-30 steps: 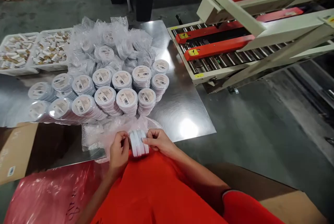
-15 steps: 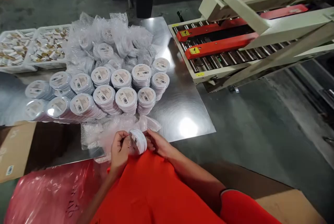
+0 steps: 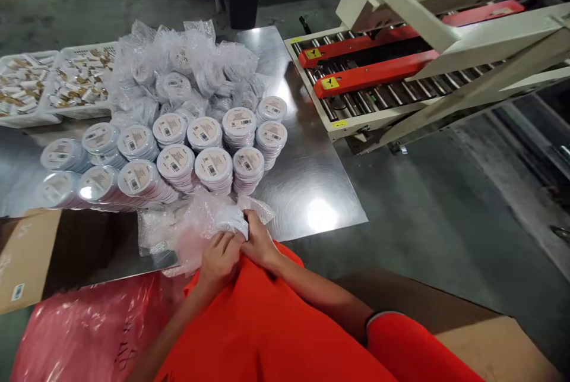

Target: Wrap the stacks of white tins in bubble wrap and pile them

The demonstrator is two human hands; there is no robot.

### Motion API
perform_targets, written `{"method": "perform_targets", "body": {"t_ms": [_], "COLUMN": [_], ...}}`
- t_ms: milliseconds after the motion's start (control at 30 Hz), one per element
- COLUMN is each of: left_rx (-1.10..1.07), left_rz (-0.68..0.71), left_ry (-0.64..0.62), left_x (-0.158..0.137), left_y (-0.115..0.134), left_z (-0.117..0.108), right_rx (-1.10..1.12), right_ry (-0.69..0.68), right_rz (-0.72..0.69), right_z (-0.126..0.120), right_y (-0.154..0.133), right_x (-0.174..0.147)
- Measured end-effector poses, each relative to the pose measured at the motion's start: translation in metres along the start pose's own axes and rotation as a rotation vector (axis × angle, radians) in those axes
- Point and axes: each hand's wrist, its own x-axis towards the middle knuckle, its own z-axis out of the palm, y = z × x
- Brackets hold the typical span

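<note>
A small stack of round, flat white packs [image 3: 233, 218] is held close to my red shirt at the table's front edge. My right hand [image 3: 258, 242] grips its right side, thumb and fingers closed. My left hand [image 3: 221, 258] is closed at the lower edge of the same packs, with its fingertips partly hidden. Beneath and left of them lies crumpled bubble wrap [image 3: 196, 221]. Just beyond stand two rows of stacked round packs [image 3: 214, 169] with barcode labels on top.
Bubble-wrapped bundles [image 3: 178, 82] pile up behind the stacks on the metal table [image 3: 320, 189]. Two white baskets [image 3: 84, 110] of small white-and-gold items sit at left. A roller conveyor [image 3: 329, 117] stands right. Cardboard boxes [image 3: 29, 257] and a red plastic bag [image 3: 84, 328] are near me.
The held packs have tipped, so their printed label no longer faces me. My left hand has moved right and lower, close against my right hand, which has risen slightly.
</note>
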Motion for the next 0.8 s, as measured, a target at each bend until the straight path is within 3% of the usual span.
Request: {"method": "perform_targets", "body": {"t_ms": [133,267,367,533,600,667,800], "left_rx": [0.076,0.205,0.297,0.391,0.478,0.501,0.194], "left_rz": [0.074,-0.088,-0.274,-0.391,-0.359,-0.243,-0.065], "left_ry": [-0.073,-0.162,-0.247,-0.225,-0.235,-0.250,-0.344], "left_x": [0.008,0.012,0.019,0.040,0.044,0.045,0.038], "left_y": [0.006,0.013,0.020,0.031,0.034,0.037,0.040], "left_z": [0.001,0.008,0.008,-0.003,-0.005,-0.003,0.006], "right_rx": [0.054,0.172,0.152,0.089,0.117,0.123,0.119], "right_ry": [-0.008,-0.032,0.148,0.369,0.428,0.467,0.485], "right_rz": [0.005,0.074,0.096,0.060,0.086,0.106,0.147], "right_z": [-0.002,-0.006,-0.004,0.002,0.002,0.002,0.000], "right_y": [0.004,0.008,0.009,0.004,0.002,0.003,0.010], "right_x": [0.003,0.002,-0.001,-0.004,-0.003,-0.003,-0.003]}}
